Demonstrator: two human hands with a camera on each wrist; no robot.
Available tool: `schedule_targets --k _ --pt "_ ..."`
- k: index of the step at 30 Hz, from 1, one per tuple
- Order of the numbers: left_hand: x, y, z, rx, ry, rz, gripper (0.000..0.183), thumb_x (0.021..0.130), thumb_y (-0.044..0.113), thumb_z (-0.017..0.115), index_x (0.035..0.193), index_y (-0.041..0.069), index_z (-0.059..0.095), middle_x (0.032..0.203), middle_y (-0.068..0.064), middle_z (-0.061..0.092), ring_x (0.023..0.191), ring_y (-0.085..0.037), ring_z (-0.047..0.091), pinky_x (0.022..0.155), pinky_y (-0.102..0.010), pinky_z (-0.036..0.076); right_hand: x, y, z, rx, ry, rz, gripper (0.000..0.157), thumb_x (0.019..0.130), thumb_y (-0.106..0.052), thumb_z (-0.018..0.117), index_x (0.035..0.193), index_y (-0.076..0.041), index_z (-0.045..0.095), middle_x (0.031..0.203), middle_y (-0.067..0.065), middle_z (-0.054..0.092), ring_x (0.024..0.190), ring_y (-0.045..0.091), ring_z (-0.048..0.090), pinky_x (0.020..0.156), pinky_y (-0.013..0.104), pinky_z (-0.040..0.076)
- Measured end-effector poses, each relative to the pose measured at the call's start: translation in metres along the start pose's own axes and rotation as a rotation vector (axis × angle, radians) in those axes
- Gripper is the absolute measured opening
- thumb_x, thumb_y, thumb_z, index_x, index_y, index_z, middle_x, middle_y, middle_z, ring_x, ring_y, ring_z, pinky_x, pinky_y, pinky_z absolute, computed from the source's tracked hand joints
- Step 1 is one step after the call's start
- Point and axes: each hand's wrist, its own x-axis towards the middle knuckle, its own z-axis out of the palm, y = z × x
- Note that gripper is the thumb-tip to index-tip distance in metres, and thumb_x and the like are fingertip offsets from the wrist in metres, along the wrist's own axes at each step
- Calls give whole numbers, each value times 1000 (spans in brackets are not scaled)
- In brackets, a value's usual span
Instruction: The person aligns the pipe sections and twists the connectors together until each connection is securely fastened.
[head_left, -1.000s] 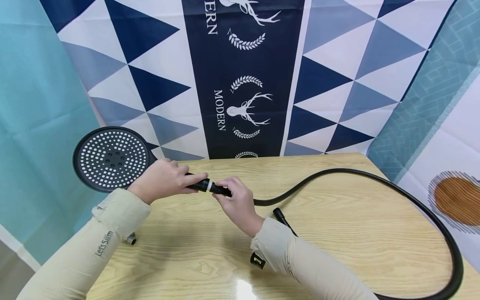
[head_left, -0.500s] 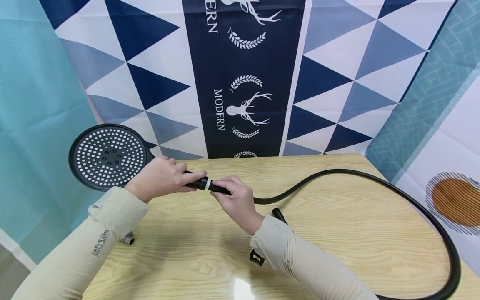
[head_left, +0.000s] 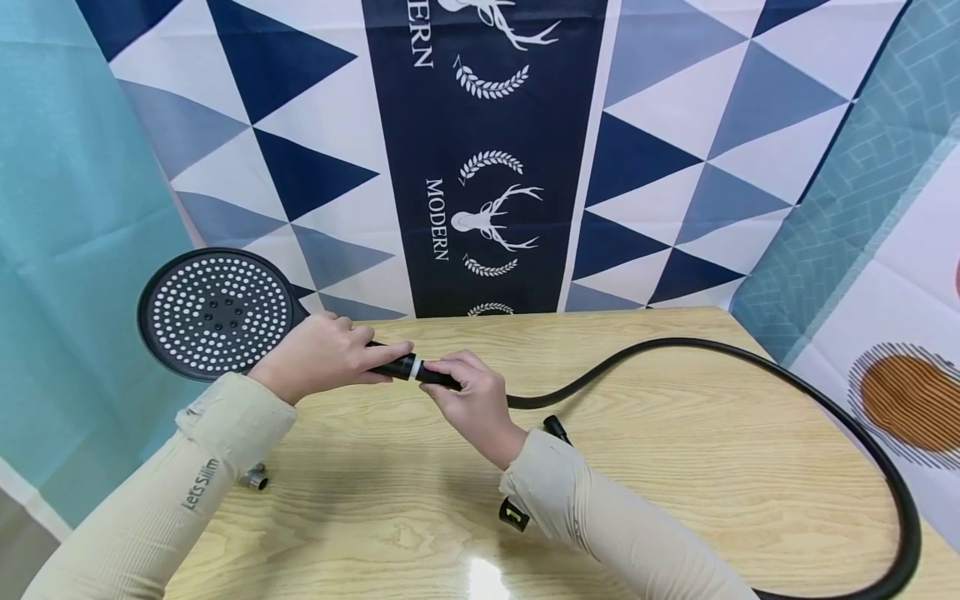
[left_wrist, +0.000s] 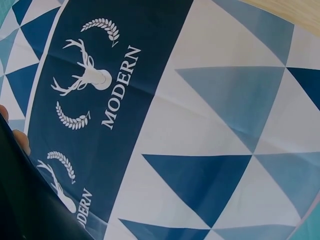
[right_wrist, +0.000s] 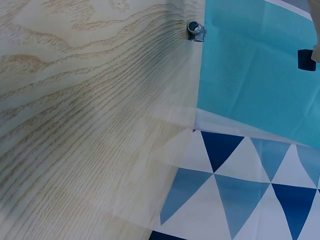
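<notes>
In the head view my left hand (head_left: 322, 354) grips the handle of a black round shower head (head_left: 219, 312), its dotted spray face toward the camera. My right hand (head_left: 476, 404) pinches the end of a black shower hose (head_left: 705, 342) between thumb and fingers. Hose end and handle meet in line at a white ring (head_left: 416, 368), held above the table. The left wrist view shows the dark back of the shower head (left_wrist: 30, 200) at the lower left, with fingertips (left_wrist: 21, 141) behind its edge. Neither hand's hold shows in the right wrist view.
The hose loops right across the wooden table (head_left: 390, 517). A black connector end (head_left: 555, 428) lies near the right sleeve, and a small metal fitting (head_left: 257, 477) sits by the left sleeve. Patterned cloth (head_left: 487, 167) hangs behind the table.
Both hands, with the shower head and hose end, have shifted slightly left and up since the first frame. Over the last half second they look unmoved.
</notes>
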Motion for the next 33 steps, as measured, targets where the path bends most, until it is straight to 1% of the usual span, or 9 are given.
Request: schedule_targets --k 2,5,8,9,13,15,19,27,33 --pt "-1 -1 0 -6 13 1 44 80 47 66 114 19 63 60 -3 49 40 -15 39 37 -25 32 1 -1 0 -5 -5 1 27 66 6 83 92 5 73 84 13 67 76 22 67 65 20 53" --pt "-4 -1 0 -14 33 -6 38 94 48 49 114 18 62 60 -4 49 40 -16 38 37 -25 31 2 0 2 -7 -25 3 28 67 5 83 93 5 73 85 13 67 78 21 66 65 18 53" --pt "-6 -1 0 -22 37 -14 42 101 48 35 114 19 62 59 -4 49 39 -16 38 36 -25 31 2 0 2 -4 -48 12 27 70 3 82 95 5 73 86 12 67 79 21 66 65 17 52" --pt "-6 -1 0 -24 34 -15 42 101 48 35 115 19 62 59 -4 49 40 -16 38 37 -25 32 2 0 2 -2 -52 16 27 70 3 82 95 5 73 87 12 67 79 21 66 65 18 52" --pt "-5 -1 0 -21 17 -2 41 97 49 44 118 20 62 60 -3 50 41 -15 38 38 -25 32 2 -1 0 8 -56 37 26 70 4 82 95 5 73 87 12 67 78 20 66 66 19 53" --pt "-4 -1 1 -14 23 6 43 98 50 40 119 21 63 60 -3 48 41 -14 36 38 -24 31 1 -1 -1 12 -61 39 27 71 3 82 96 6 73 86 12 67 78 21 66 65 19 53" --pt "-2 0 2 -13 53 14 49 103 49 25 120 22 62 58 -2 44 40 -13 31 37 -24 28 0 1 -2 13 -61 28 27 71 2 82 96 7 72 86 13 67 78 21 66 64 18 53" --pt "-2 1 6 -21 69 13 46 104 48 20 126 25 54 58 -2 40 40 -12 26 36 -23 24 -1 5 -2 44 -60 40 28 69 3 82 95 7 72 86 13 68 79 23 67 66 21 54" --pt "-4 0 5 -13 52 10 51 104 47 14 125 25 55 58 -3 40 39 -12 25 36 -23 24 1 6 -1 57 -83 62 25 72 2 81 96 6 72 87 13 69 80 22 67 67 25 54"
